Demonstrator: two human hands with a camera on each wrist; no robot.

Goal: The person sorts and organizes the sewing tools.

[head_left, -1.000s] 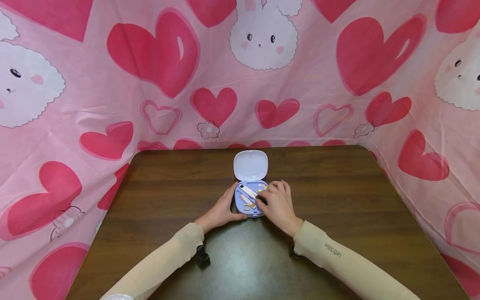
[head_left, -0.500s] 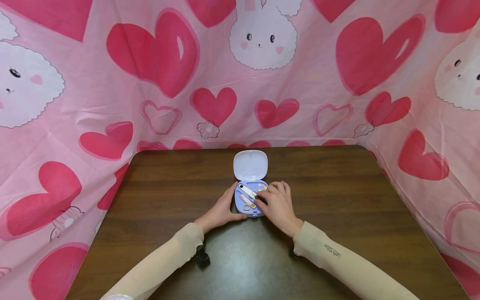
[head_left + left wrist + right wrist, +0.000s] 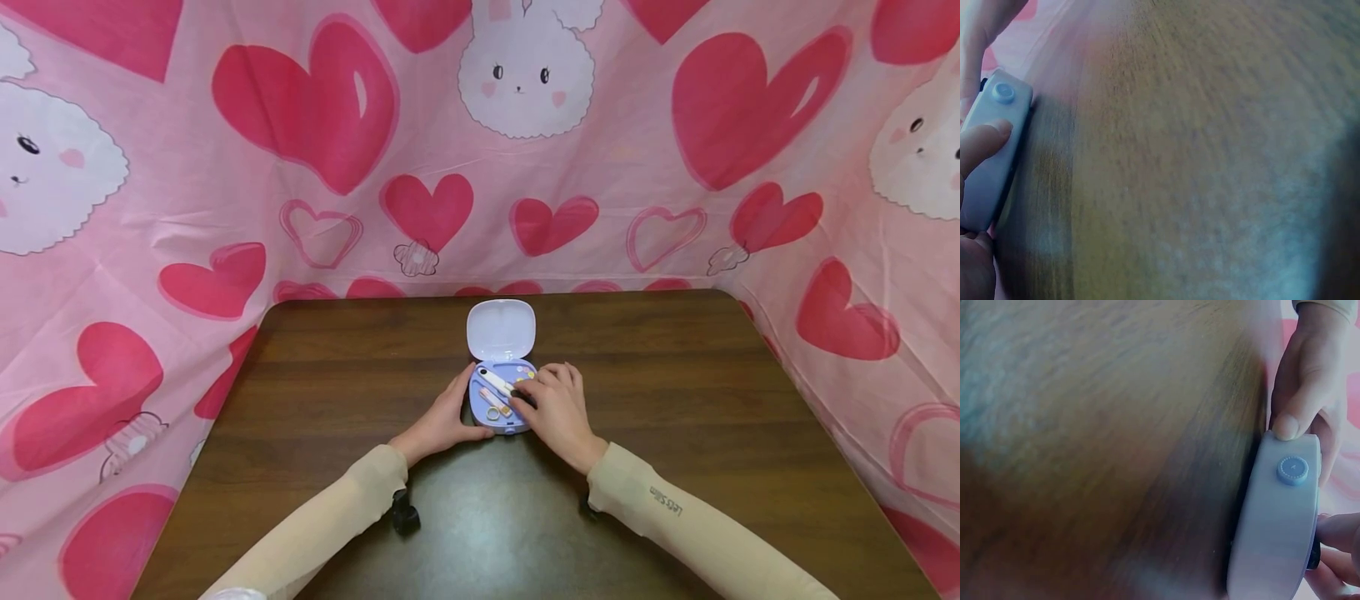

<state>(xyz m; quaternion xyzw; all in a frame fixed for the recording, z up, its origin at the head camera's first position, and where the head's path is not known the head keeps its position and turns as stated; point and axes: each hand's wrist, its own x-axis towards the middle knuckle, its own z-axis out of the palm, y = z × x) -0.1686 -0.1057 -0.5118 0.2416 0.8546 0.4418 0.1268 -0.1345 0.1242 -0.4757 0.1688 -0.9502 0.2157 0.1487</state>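
Note:
A small lavender case (image 3: pixel 517 367) lies open on the table, its white lid (image 3: pixel 501 329) tipped back. My left hand (image 3: pixel 442 423) grips the case's left side, thumb at the front corner; the left wrist view shows that thumb (image 3: pixel 988 147) on the front wall near a round button catch (image 3: pixel 1003 92). My right hand (image 3: pixel 561 410) bends over the right side, its fingertips pinching the black end (image 3: pixel 523 399) of a slim white tool (image 3: pixel 493 381) lying slanted in the tray. Those fingers (image 3: pixel 1342 532) hide part of the black end. The tool's exact kind I cannot tell.
Inside the case are a pink-and-gold strip (image 3: pixel 491 401), a small ring-shaped item (image 3: pixel 492 414) and several small coloured pieces (image 3: pixel 527 372). Below lies a dark brown wooden table (image 3: pixel 360 350). Pink heart-patterned cloth (image 3: pixel 450 150) hangs behind and at both sides.
Almost nothing differs: both hands stay in place at the case. The right fingertips shift only slightly on the black end.

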